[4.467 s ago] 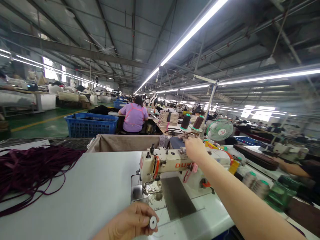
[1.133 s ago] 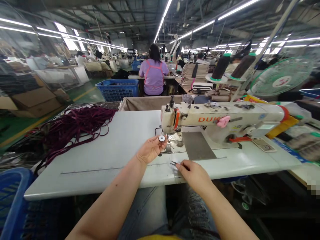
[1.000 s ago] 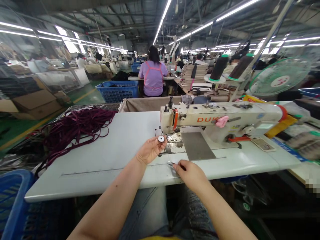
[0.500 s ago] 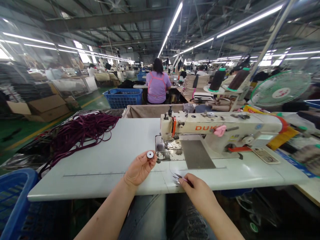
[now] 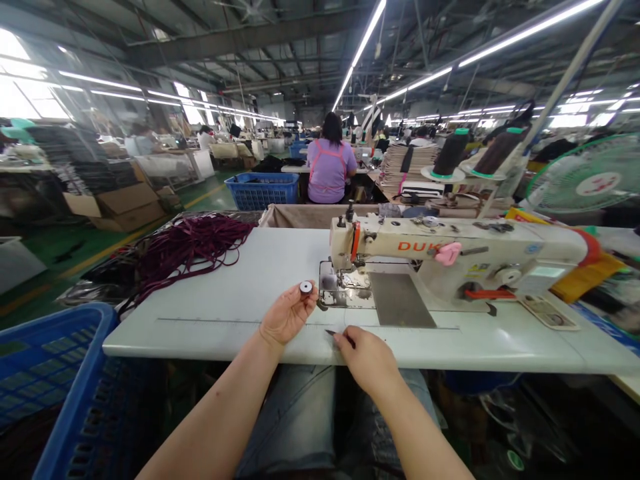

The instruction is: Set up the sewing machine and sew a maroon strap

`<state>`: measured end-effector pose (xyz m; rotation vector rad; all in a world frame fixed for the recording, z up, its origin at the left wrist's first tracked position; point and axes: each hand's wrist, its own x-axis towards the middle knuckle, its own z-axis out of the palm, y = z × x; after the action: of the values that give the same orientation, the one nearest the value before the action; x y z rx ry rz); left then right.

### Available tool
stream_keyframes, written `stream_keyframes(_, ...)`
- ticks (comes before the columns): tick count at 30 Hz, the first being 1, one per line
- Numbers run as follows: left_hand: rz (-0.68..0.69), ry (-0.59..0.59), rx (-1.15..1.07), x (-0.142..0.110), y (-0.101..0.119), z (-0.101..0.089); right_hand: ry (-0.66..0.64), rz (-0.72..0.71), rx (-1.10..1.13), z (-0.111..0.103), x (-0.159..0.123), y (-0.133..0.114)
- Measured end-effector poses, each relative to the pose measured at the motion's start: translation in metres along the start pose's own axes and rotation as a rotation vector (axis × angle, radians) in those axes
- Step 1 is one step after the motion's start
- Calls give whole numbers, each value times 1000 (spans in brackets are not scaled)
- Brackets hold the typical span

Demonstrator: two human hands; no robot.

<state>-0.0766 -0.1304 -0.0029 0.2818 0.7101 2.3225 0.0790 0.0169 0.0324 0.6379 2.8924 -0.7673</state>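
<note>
My left hand (image 5: 286, 317) pinches a small round metal bobbin (image 5: 305, 287) just in front of the needle area of a cream sewing machine (image 5: 450, 250). Close beside it, my right hand (image 5: 367, 357) is closed on small thread snips (image 5: 334, 333) over the front edge of the white table (image 5: 225, 313). The snips' tip points left toward my left hand. Two dark thread cones (image 5: 451, 153) stand behind the machine.
A heap of maroon cord (image 5: 187, 243) lies on the table's far left. A blue basket (image 5: 55, 380) sits at my lower left. A fan (image 5: 593, 180) stands at the right. A person in a purple top (image 5: 329, 170) sits ahead, back turned, near another blue crate (image 5: 263, 190).
4.5 s ago my right hand reached over the machine top; it has since come down to the table edge and grips the snips. In the last second both hands stayed close together; the view shifted.
</note>
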Motion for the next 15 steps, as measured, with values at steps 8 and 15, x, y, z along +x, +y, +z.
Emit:
stream_keyframes(8,-11,27,-88,-26,3,-3,93,123,188,-6,-13,44)
stream_keyframes(15,-401,-135,368,-83,-45,30,257,-405,545,-19,-61,26)
